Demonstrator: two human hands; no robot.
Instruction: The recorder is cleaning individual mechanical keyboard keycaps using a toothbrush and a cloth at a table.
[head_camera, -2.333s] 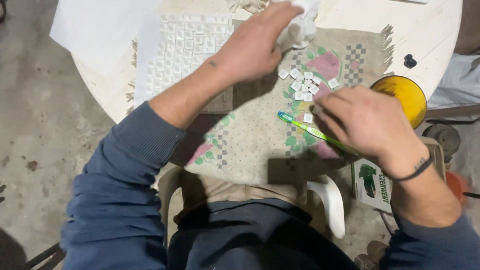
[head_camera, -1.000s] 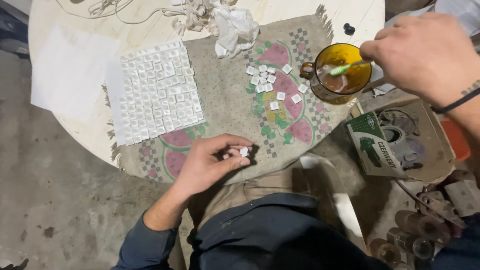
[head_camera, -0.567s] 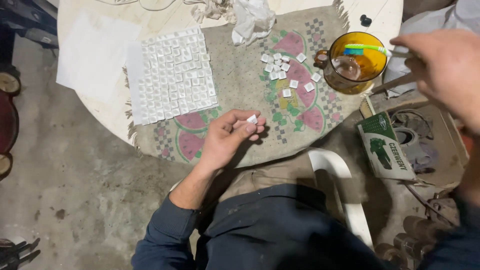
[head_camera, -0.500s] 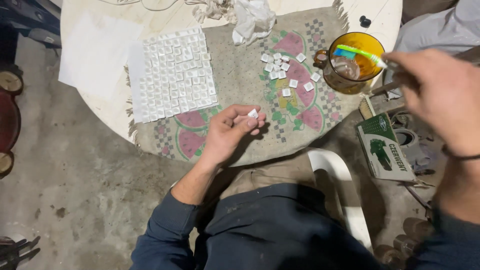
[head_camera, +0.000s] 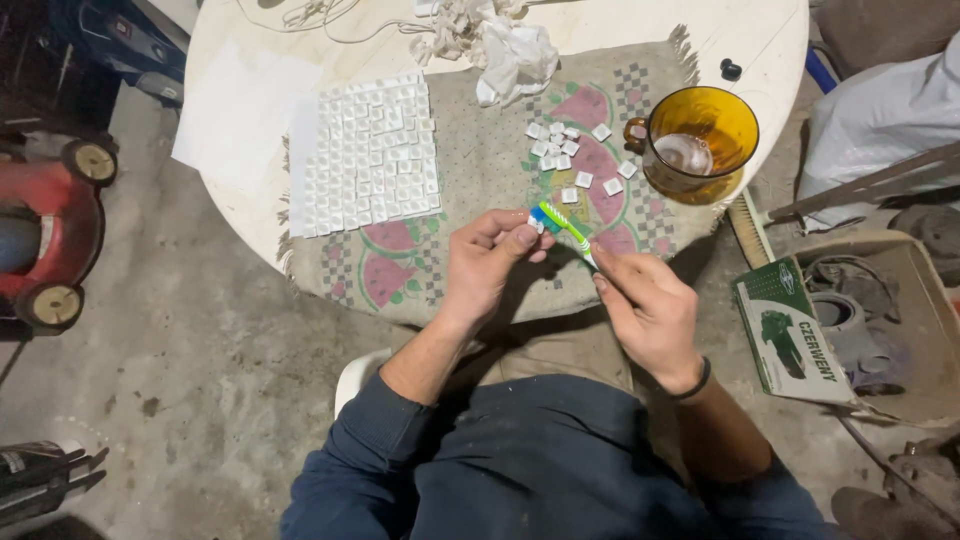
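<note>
- We pinch a small white key cap (head_camera: 537, 226) between thumb and fingertips of our left hand (head_camera: 487, 268), so that grip is clamped on it, and we hold it above the near edge of the mat (head_camera: 480, 175), at about 6 o'clock from the loose caps.
- Our right hand (head_camera: 650, 310) has its grip closed around the handle of the green toothbrush (head_camera: 566, 228), whose bristle end meets the cap at about 10 o'clock from that hand.
- To scrub well, we judge that short, light strokes suit best, with the cap pinched by its edges so the bristles reach its face and sides.
- We judge it wise to turn the cap between strokes, and to keep the pinch firm, because a wet cap could slip and drop into our lap.
- The left forearm rises from 7 o'clock, wrist bent, fingers curled up towards the brush head.
- The right forearm comes in from 5 o'clock, with a dark band at the wrist and the thumb lying along the handle.
- The amber cup (head_camera: 698, 142) with liquid stands at 1 o'clock from our hands, near enough for dipping.
- The loose caps (head_camera: 575, 160) lie at 12 o'clock, and the laid-out caps in rows (head_camera: 372, 155) at 10 o'clock, both on the tabletop (head_camera: 610, 25).
</note>
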